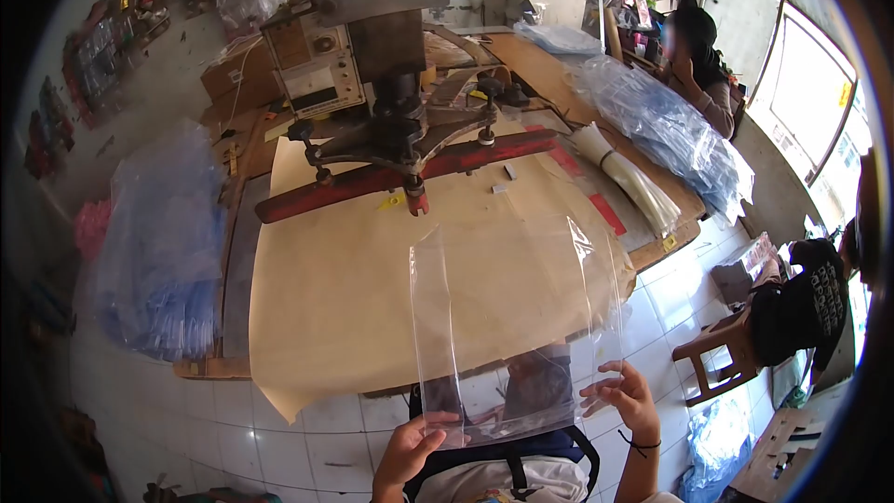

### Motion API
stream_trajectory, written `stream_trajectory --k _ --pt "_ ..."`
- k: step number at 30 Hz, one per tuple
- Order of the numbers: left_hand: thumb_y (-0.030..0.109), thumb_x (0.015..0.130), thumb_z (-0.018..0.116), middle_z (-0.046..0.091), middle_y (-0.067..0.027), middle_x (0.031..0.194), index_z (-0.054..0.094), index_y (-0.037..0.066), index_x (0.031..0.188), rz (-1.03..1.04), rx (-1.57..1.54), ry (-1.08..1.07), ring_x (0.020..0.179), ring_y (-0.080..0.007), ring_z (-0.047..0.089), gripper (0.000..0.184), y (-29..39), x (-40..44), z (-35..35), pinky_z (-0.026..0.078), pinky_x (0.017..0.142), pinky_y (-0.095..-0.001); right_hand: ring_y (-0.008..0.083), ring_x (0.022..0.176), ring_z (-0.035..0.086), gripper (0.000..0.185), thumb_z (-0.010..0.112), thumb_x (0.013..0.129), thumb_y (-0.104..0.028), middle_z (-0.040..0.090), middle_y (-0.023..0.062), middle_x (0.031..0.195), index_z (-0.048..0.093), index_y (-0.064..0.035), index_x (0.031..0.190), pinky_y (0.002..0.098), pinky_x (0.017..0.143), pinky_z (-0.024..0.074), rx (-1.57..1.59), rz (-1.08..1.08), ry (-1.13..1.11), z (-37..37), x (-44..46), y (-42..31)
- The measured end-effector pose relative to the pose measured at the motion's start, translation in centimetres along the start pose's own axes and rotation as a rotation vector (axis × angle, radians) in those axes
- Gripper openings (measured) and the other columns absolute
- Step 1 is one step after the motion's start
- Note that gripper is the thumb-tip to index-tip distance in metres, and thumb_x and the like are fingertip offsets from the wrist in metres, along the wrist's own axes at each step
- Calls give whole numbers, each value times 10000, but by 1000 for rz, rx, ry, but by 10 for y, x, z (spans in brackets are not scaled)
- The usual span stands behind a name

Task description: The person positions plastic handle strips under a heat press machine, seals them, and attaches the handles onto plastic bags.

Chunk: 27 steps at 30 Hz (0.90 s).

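Observation:
A clear plastic bag (507,326) with folded sides stretches in front of me, its far part over the brown paper sheet (335,317) on the table. My left hand (408,455) pinches the bag's near left corner between thumb and fingers. At the near right edge, my right hand (629,402) has its thumb and fingers closed on the plastic; a dark cord circles that wrist. Beyond the bag, a press machine with a long red bar (349,188) hangs above the paper. Two small grey pieces (499,189) lie on the paper behind the bag.
Piles of clear plastic bags lie at the left (158,251) and along the table's right side (666,130). A tied plastic bundle (626,182) rests near the right edge. One person (698,65) sits at the back right, another person (801,303) on a brown stool (717,354).

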<state>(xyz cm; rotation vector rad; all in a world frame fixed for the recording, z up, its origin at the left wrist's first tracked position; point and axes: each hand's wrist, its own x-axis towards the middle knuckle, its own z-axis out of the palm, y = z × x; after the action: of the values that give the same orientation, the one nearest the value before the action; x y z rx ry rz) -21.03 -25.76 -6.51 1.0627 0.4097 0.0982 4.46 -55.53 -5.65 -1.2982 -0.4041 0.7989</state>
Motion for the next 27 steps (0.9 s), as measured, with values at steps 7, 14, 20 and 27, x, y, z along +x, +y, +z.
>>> stream_trajectory --k 7,14,20,27 --pt "126 1043 583 754 -147 1033 650 -59 1209 118 185 -62 1024 -215 714 258 3 3 -3 551 939 -324 390 866 741 486 653 968 -90 696 321 1061 410 28 1373 504 670 635 2 35 17 9 2 -13" --pt "91 967 680 756 -115 1073 699 -30 1127 202 480 -183 1004 -193 715 201 17 -3 -14 547 928 -331 368 984 721 454 572 957 54 666 336 1164 409 25 1380 480 768 640 6 40 -102 5 5 -15" --pt "155 943 733 756 -87 1080 706 4 1130 187 516 -188 967 -164 717 242 23 -9 -18 551 905 -317 403 1067 696 504 543 933 100 632 351 1233 378 14 1401 505 825 622 54 48 -209 2 6 -16" --pt "44 954 693 729 -112 969 672 -44 1114 219 435 53 871 -191 737 184 22 -10 -10 575 804 -312 399 1049 703 604 561 974 39 631 342 1248 272 -24 1500 499 823 622 21 23 -203 17 15 -25"
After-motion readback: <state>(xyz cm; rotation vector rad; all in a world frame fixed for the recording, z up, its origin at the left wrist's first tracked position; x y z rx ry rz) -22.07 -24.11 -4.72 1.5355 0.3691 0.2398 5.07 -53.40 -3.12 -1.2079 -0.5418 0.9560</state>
